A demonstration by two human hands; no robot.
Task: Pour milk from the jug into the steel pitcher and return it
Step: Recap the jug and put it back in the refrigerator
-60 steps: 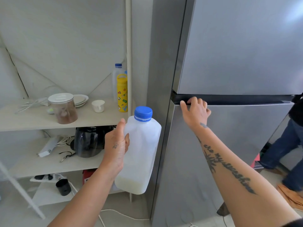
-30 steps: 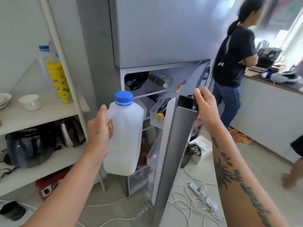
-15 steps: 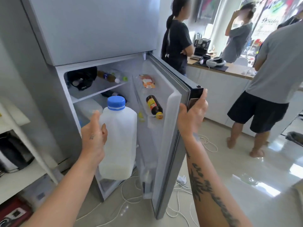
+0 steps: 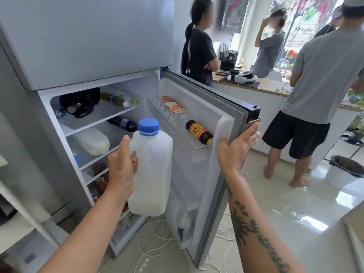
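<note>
Translucent jug (image 4: 150, 170) (blue cap), little milk, open fridge (image 4: 199, 119).

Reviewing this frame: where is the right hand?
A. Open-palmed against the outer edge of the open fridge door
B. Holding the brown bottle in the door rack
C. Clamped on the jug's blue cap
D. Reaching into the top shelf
A: the right hand is spread flat against the edge of the open fridge door, while the left hand carries the milk jug.

Upright translucent blue-capped jug (image 4: 150, 170), milk low inside.
</note>
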